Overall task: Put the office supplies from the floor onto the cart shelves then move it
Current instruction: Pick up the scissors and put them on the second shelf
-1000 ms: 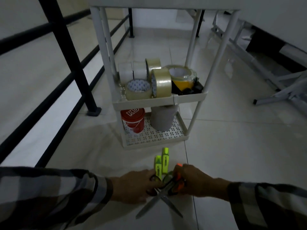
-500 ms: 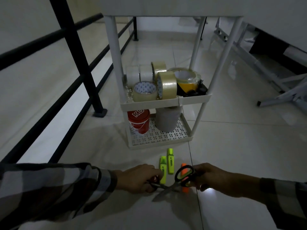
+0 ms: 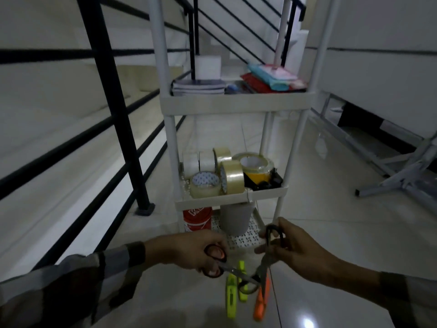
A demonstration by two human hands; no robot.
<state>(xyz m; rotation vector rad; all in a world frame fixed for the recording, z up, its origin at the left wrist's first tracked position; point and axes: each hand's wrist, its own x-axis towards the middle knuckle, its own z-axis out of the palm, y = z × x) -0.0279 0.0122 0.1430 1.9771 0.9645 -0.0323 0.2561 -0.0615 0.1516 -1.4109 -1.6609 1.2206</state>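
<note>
My left hand [image 3: 189, 250] grips a pair of scissors [image 3: 233, 272] by its black and red handles, blades pointing right. My right hand [image 3: 290, 248] holds a second pair of scissors [image 3: 266, 259] by its black handles, blades hanging down; the two pairs cross in the air. Below them on the floor lie two yellow highlighters [image 3: 231, 297] and an orange highlighter [image 3: 261, 301]. The white cart [image 3: 234, 104] stands just beyond my hands. Its upper shelf carries notebooks and folders, the middle shelf tape rolls [image 3: 231, 179], the bottom shelf a red tub [image 3: 197, 218] and a grey roll [image 3: 235, 217].
A black metal railing [image 3: 111, 107] runs along the left, its post foot close to the cart. Grey metal frame legs [image 3: 402, 181] lie on the floor at the right. Pale glossy tiles stretch around the cart.
Both hands have lifted the two pairs of scissors off the floor and up toward the cart. My view has tilted up, bringing the upper shelf in.
</note>
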